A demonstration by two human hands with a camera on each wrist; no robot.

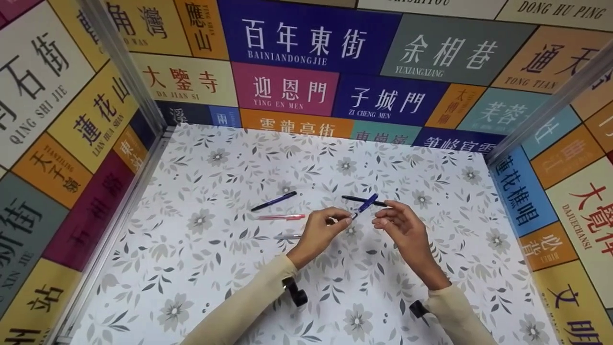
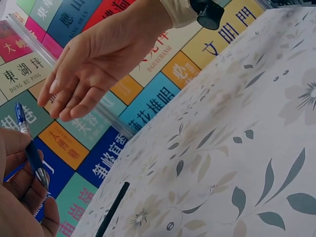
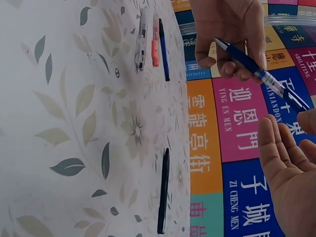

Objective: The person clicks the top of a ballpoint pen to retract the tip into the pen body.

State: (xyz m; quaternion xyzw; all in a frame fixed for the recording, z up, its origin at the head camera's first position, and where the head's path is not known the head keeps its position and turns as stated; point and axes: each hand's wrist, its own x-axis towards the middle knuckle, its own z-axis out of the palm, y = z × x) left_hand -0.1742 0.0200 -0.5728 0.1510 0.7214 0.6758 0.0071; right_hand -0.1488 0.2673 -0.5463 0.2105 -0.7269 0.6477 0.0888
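Note:
Above the table, my left hand [image 1: 322,231] pinches a blue pen [image 1: 368,204] between thumb and fingers. The pen has a clear section and a silver tip [image 2: 42,177], seen in the left wrist view. Its other end slants up toward my right hand [image 1: 406,234]. That hand hovers beside the pen with relaxed, slightly bent fingers and holds nothing; the left wrist view shows a gap between them. Beneath and behind the held pen lies a black pen [image 1: 353,198] on the table.
Left of my hands lie a dark blue pen [image 1: 274,201], a red pen [image 1: 280,217] and a clear pen [image 1: 286,236], partly hidden by the left hand. The flower-patterned table [image 1: 201,282] is bounded by sign-covered walls [image 1: 287,88] at the back and both sides.

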